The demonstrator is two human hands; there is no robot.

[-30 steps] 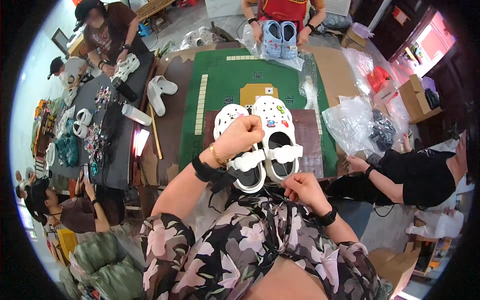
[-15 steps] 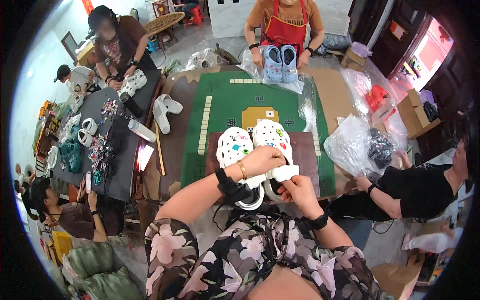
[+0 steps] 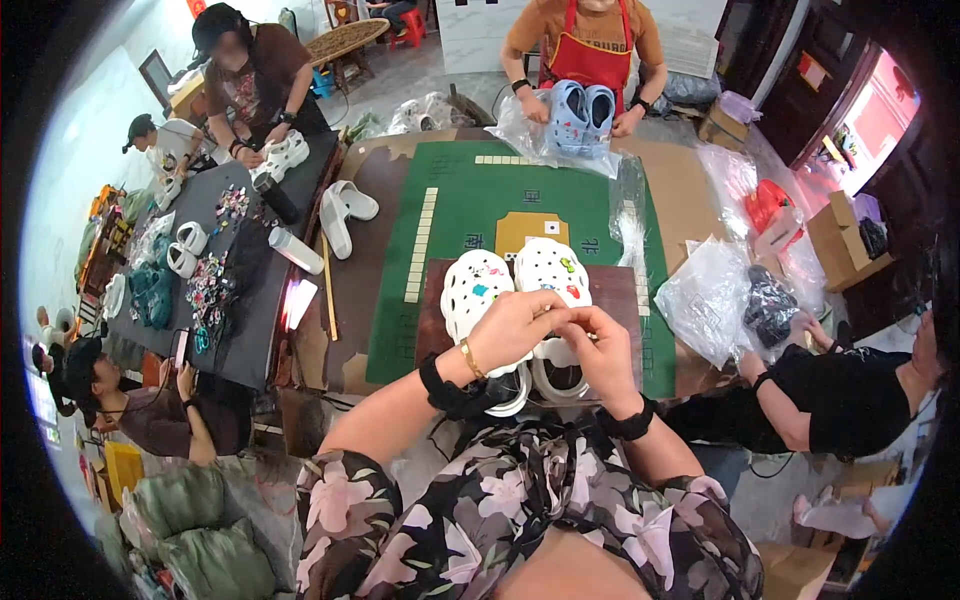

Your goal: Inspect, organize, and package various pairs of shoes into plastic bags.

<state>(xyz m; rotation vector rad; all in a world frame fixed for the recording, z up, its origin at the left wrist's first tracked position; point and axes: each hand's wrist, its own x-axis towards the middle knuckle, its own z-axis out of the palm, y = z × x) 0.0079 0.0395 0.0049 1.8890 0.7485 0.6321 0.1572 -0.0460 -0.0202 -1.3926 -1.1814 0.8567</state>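
A pair of white clogs stands in front of me, toes pointing away. The left clog [image 3: 466,300] and the right clog [image 3: 546,264] both carry small coloured charms on their perforated tops. My left hand [image 3: 510,328] reaches over the right clog's opening with its fingertips pinched. Beside it, my right hand [image 3: 603,352] is closed too, its thumb and fingers meeting the left fingertips. Whatever lies between the fingertips is hidden. The hands cover much of the right clog's middle and its strap.
The clogs rest on a dark red board [image 3: 624,325] over a green mat [image 3: 400,340] edged with white tiles. Across the table a person handles blue clogs [image 3: 580,118]. White slippers [image 3: 340,215] lie left, clear plastic bags [image 3: 708,300] right. Another table [image 3: 240,330] holds charms and clogs.
My right hand has left the right clog's strap and moved up to meet my left hand's fingertips. The whole view has shifted slightly.
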